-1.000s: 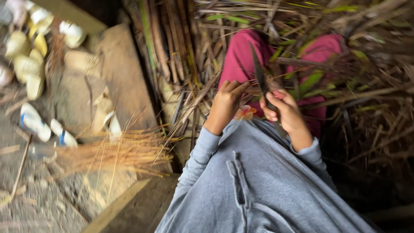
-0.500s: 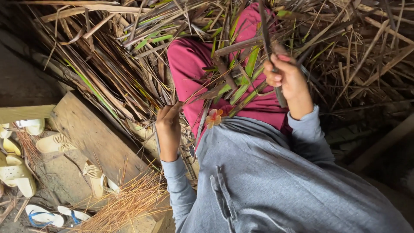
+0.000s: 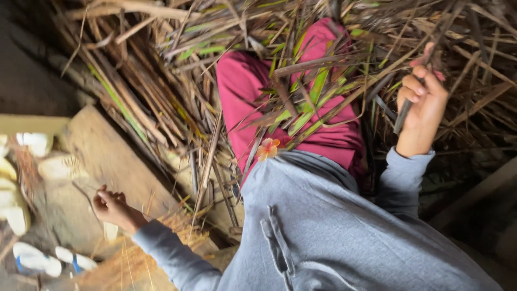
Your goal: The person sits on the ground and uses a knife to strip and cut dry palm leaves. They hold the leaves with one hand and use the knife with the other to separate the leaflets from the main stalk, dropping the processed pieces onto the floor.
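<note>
Right hand [image 3: 423, 102] up at the far right, fingers curled tight round a dark blade-like tool [image 3: 405, 110], among dry and green palm leaves [image 3: 301, 102] heaped over the magenta-clad lap [image 3: 245, 91]. Left hand [image 3: 110, 207] low at the left, fingers pinched shut on a thin midrib stick [image 3: 86, 195], just above the bundle of pale straw-coloured sticks [image 3: 140, 253]. Wooden plank [image 3: 107, 156] beside it. White sandals [image 3: 32, 258] blurred at the bottom left.
</note>
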